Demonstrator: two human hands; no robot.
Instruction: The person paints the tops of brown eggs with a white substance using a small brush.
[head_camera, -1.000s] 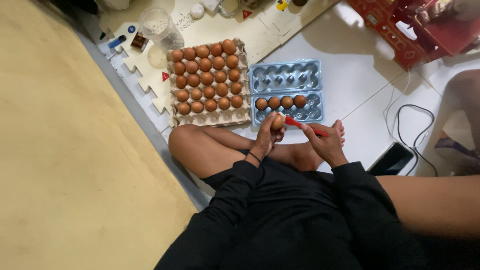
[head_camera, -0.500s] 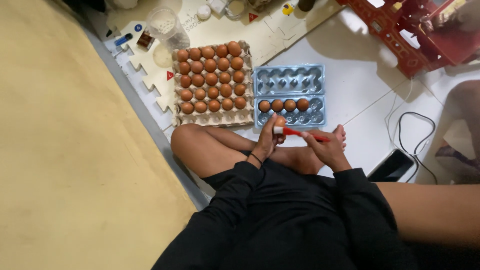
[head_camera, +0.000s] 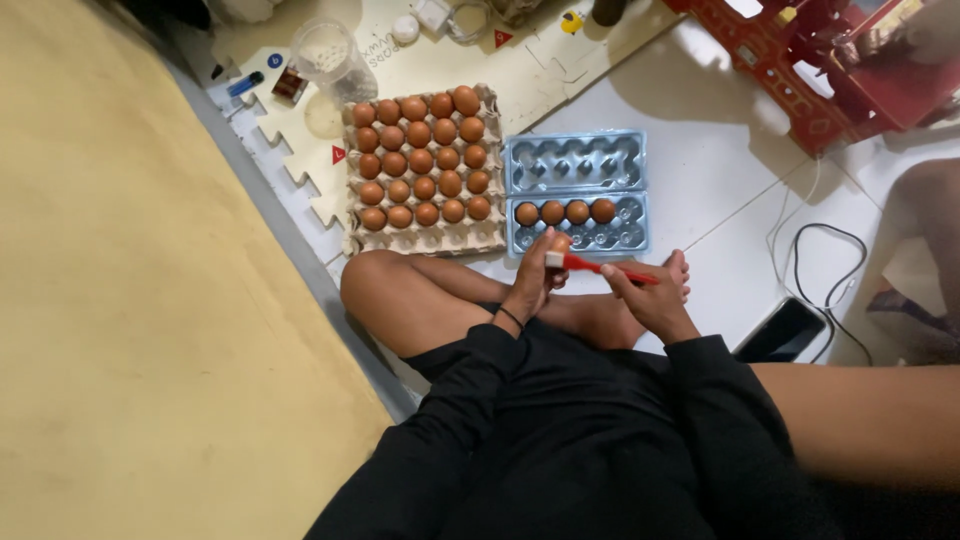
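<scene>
Left hand (head_camera: 530, 285): my fingers wrap a brown egg (head_camera: 560, 243).
Right hand (head_camera: 650, 300): I grip a red brush (head_camera: 595, 266), lying sideways, bristles touching egg.

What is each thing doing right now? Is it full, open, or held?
Left hand: closed around a brown egg.
Right hand: gripping a red brush, bristles against the egg.
Cardboard egg tray: nearly full, front row empty.
Blue plastic egg carton: open, four eggs in the near half.
Phone: lying flat, screen dark.
Clear cup: upright.
</scene>
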